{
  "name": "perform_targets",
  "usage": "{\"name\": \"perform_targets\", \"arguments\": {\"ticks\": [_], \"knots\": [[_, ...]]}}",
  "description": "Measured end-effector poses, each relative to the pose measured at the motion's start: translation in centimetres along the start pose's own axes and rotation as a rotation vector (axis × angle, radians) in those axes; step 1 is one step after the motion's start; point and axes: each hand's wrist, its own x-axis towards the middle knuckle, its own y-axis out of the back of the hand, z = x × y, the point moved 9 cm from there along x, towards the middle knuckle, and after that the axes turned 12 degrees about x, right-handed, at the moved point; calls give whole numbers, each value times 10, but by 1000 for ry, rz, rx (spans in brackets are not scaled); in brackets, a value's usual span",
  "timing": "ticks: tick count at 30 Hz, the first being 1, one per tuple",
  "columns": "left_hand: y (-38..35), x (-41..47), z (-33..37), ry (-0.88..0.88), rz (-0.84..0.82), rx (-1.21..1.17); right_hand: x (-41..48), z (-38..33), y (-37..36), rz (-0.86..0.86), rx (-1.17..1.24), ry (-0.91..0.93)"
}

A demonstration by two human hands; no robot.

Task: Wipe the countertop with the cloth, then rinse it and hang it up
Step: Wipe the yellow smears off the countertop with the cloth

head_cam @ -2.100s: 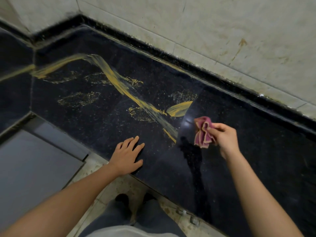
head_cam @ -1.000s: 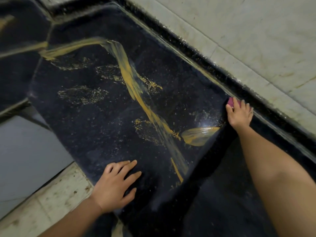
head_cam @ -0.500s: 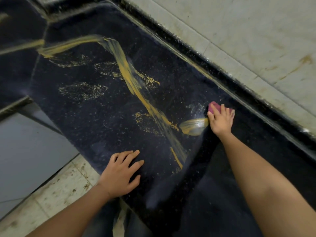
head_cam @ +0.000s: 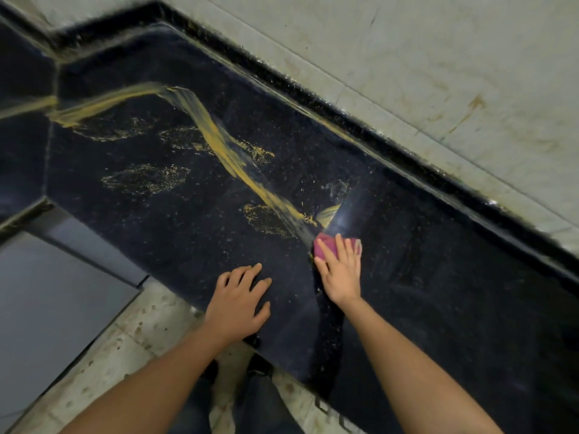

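Observation:
A black speckled countertop [head_cam: 175, 233] carries a long yellow smear [head_cam: 219, 142] and several yellow patches. My right hand [head_cam: 340, 274] lies flat with straight fingers on a pink cloth [head_cam: 324, 245], pressing it to the counter at the near end of the smear. Only the cloth's far edge shows past my fingers. My left hand [head_cam: 239, 305] rests flat on the counter near its front edge, fingers spread, holding nothing.
A stained pale tiled wall [head_cam: 423, 73] with a black raised border [head_cam: 360, 120] runs along the back of the counter. A grey cabinet front [head_cam: 47, 308] and speckled floor tiles [head_cam: 125, 355] lie below at left. My legs show at the bottom.
My right hand has dragged the cloth from the back border toward me, across the right end of the yellow smear. A wiped dark band trails behind it. My left hand stayed planted.

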Motion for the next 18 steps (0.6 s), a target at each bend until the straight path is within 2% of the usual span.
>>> {"name": "perform_targets", "arguments": {"ticks": [4,7,10,14,18], "knots": [[6,1,-3,6,-14,-82,-40,-18,-27,17,47,5],[14,-1,-10,24,28,-275,-77,-33,-43,34,30,-2],[26,-5,-19,-15,113,-453,-118,-49,-49,175,4,15],[36,-10,-48,-43,165,-396,-153,-77,-54,274,-31,-37],[32,-6,-95,32,105,-319,-162,-96,-61,359,-127,-55]]}}
